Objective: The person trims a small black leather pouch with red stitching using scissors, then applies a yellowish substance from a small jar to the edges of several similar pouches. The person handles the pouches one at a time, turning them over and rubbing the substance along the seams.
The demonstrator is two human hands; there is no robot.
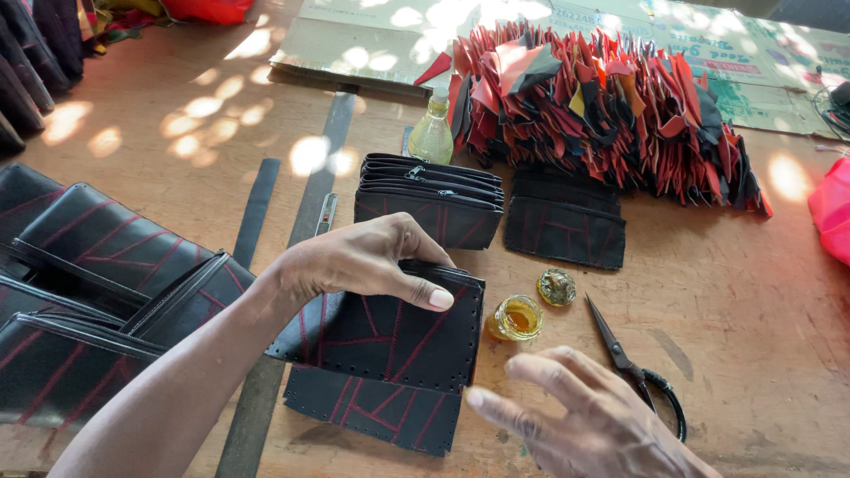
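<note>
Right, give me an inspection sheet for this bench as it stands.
Surface: wooden table, sun-dappled, worn.
Job's things: black stitched panel with red lines, lying over a second panel.
Clutter: open glue jar, its lid, scissors, plastic bottle, metal rulers, stacked black pouches, heap of red and black pieces.
Hands: left hand rests on the panel's top edge; right hand open, fingers spread, holding nothing.
Cables: nothing seen clearly.
Surroundings: cardboard sheet, finished black bags at left.
</note>
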